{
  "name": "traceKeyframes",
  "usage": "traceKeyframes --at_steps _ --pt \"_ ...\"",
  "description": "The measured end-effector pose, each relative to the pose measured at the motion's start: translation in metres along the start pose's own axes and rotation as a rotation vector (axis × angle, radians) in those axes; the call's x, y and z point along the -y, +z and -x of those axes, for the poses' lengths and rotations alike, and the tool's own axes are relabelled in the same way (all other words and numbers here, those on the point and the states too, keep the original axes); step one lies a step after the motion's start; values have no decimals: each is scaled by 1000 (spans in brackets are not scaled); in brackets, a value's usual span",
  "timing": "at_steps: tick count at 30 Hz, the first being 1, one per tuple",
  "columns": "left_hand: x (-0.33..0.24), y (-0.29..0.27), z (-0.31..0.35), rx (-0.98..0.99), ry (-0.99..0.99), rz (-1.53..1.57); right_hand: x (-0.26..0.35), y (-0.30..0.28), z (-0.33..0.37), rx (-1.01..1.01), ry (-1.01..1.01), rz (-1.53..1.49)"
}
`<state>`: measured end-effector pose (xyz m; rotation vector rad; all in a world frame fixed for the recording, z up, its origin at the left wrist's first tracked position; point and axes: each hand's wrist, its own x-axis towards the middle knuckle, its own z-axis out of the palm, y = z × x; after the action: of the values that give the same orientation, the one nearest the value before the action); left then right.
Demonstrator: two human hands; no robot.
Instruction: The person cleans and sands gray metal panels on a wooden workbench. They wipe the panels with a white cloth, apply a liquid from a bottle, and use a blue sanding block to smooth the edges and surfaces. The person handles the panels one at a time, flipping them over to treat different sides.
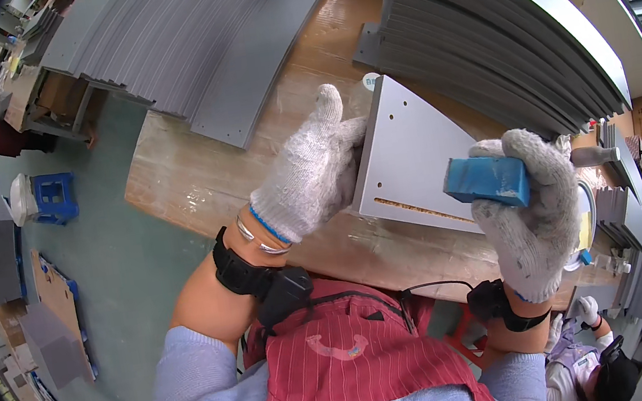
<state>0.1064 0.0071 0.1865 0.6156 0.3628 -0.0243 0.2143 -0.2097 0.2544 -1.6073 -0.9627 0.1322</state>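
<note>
A: Hands?
B: Left hand (pixel 308 171) grips the left edge of the grey panel (pixel 414 157), tilted up off the wooden surface (pixel 193 178). Right hand (pixel 534 210) clenched round a blue block (pixel 486 180), touching the panel's face.

Panel (pixel 414 153) on workbench (pixel 193 178), stacks (pixel 479 36) behind

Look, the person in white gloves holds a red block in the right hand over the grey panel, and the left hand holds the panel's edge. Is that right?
Nearly. The head view shows the block is blue, not red. The right hand grips it over the grey panel, and the left hand holds the panel's edge.
</note>
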Motion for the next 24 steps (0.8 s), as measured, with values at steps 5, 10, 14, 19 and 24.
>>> traceKeyframes --at_steps 5,10,14,19,24 --pt "3 -3 -4 120 -2 15 8 27 -8 221 -117 264" --pt "10 -30 -14 317 -55 210 21 43 -12 361 -150 361" --pt "2 -7 -4 35 -32 113 21 53 -17 429 -169 428" --pt "5 -18 -7 84 0 -12 18 56 -18 360 -151 454" --pt "3 -15 -6 85 10 45 20 57 -25 514 -218 468"
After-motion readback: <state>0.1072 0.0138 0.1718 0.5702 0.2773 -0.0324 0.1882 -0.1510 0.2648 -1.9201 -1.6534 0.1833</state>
